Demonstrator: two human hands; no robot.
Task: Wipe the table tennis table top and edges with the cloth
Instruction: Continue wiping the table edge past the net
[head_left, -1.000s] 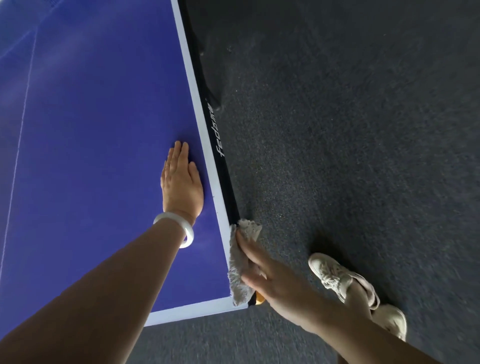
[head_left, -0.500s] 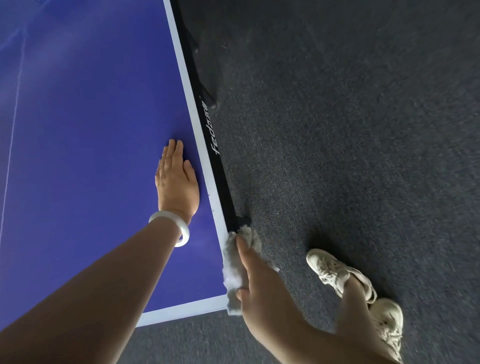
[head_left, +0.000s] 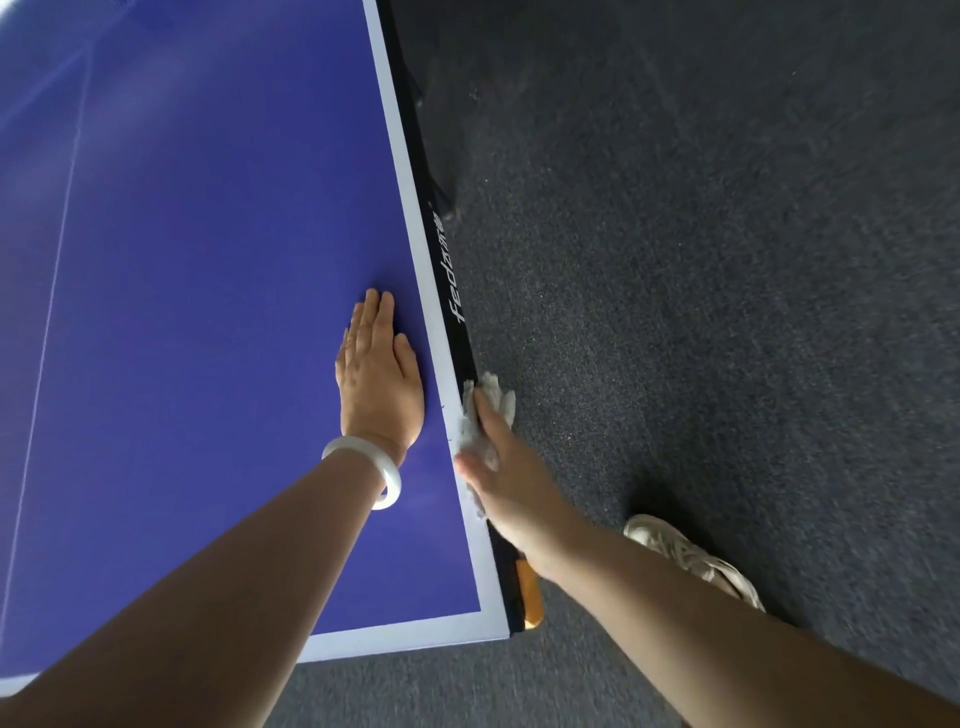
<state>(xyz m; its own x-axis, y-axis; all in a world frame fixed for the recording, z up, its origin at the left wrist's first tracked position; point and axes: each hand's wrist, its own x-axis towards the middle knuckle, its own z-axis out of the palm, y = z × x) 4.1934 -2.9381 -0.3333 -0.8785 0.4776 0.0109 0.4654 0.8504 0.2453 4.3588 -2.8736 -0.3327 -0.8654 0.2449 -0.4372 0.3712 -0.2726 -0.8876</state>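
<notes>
The blue table tennis table (head_left: 208, 291) fills the left of the head view, with a white line along its right side and a black side edge (head_left: 451, 291) bearing white lettering. My left hand (head_left: 378, 379) lies flat on the blue top near that side, a white bangle on the wrist. My right hand (head_left: 506, 483) holds a crumpled whitish cloth (head_left: 480, 421) against the black side edge, thumb over the white line, fingers on the outer face. Part of the cloth is hidden under the hand.
Dark grey carpet (head_left: 701, 286) covers the floor to the right of the table. My foot in a pale shoe (head_left: 691, 558) stands close to the table's near right corner, where an orange fitting (head_left: 531, 592) shows below the edge.
My right hand and the cloth have slid along the side edge away from the near corner, farther up the table. My left hand stays flat on the top.
</notes>
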